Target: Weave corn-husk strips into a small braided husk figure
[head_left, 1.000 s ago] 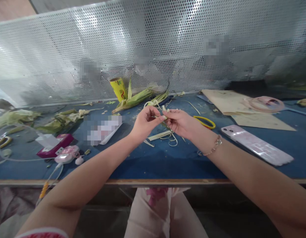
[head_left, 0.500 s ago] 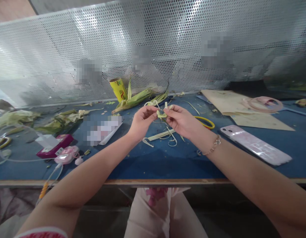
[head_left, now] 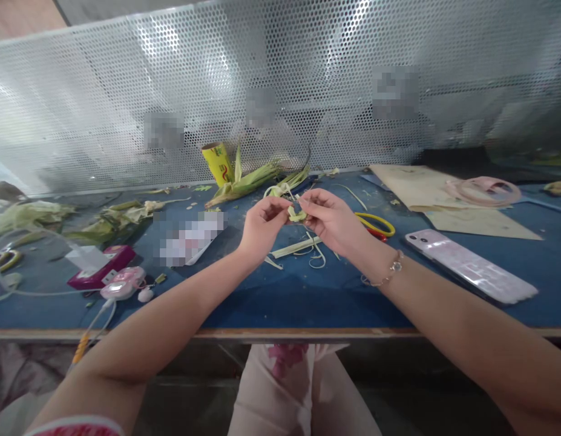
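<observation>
Between my two hands is a small curled strip of pale green corn husk (head_left: 297, 214). My left hand (head_left: 266, 225) pinches its left end between thumb and fingers. The right end is pinched in my right hand (head_left: 328, 218), whose wrist wears a thin bracelet. Below the hands, loose husk strips (head_left: 298, 247) lie on the blue table top (head_left: 280, 303). Scissors with yellow and red handles (head_left: 375, 224) lie partly hidden behind my right hand. Behind my hands rests a bunch of green corn husks (head_left: 248, 183).
A yellow tube (head_left: 216, 163) leans near the perforated metal screen (head_left: 298, 72). At right lie a phone (head_left: 471, 265), brown paper (head_left: 411, 188) and a pink tape roll (head_left: 483, 191). Left are a purple power strip (head_left: 103, 269), a pink case (head_left: 123, 283), cables and husk scraps (head_left: 117, 221).
Both hands stay nearly in place with the husk strip between them. My right hand's fingers have shifted slightly, and the strip's upright end by them shows less.
</observation>
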A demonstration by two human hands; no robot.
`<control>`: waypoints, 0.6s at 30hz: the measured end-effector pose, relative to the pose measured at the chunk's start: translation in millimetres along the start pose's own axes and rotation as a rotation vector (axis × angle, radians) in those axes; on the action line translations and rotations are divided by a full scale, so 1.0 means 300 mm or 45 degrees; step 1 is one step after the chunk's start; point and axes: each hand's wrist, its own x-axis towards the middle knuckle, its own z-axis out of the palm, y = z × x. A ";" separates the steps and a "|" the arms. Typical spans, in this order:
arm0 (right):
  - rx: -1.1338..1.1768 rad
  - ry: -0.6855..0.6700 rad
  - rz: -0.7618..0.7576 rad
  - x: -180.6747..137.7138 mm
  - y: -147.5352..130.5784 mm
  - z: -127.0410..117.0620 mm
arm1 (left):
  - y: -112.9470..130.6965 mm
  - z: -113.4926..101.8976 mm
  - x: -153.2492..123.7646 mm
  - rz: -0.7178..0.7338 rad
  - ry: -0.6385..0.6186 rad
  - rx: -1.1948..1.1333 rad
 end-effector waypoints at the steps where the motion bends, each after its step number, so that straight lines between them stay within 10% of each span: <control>1: -0.018 0.008 -0.016 -0.001 0.001 0.002 | 0.000 0.002 -0.002 -0.003 0.011 0.007; 18: -0.110 0.004 -0.126 0.000 0.007 0.002 | 0.007 0.009 -0.012 0.025 0.044 0.021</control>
